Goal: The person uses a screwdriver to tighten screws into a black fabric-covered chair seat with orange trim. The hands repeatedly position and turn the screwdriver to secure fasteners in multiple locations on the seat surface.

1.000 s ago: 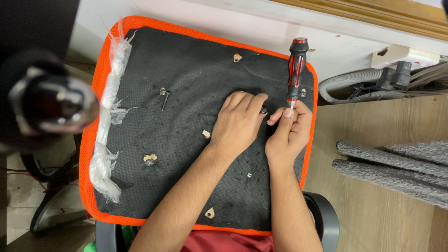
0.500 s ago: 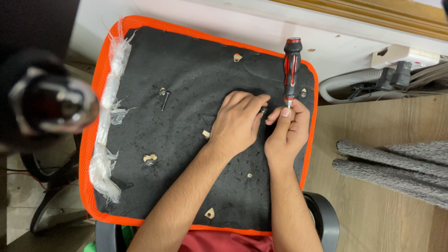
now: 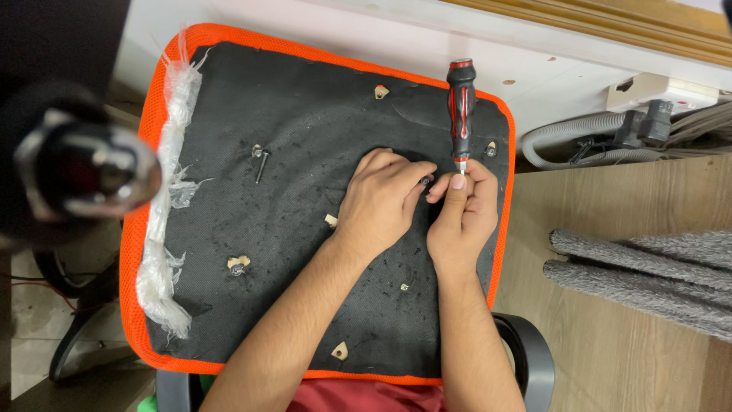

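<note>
A chair seat lies upside down before me, its black fabric underside [image 3: 320,137] edged in orange mesh [image 3: 133,229]. My left hand [image 3: 381,198] rests flat on the fabric right of centre, fingertips at a small dark part [image 3: 425,181]. My right hand [image 3: 461,210] sits beside it and pinches the shaft of a red-and-black screwdriver [image 3: 461,111] whose handle points away from me. A loose screw [image 3: 261,164] lies on the fabric to the left. Several pale mounting holes dot the underside.
Torn clear plastic wrap [image 3: 164,198] runs along the seat's left edge. A blurred dark round object [image 3: 84,172] fills the left foreground. Grey hose and a white power strip [image 3: 659,95] lie at the right by the wall; grey fuzzy strips [image 3: 648,271] rest on the wooden floor.
The screwdriver handle has tilted slightly left, more upright over the spot. Both hands stay at the same place on the seat.
</note>
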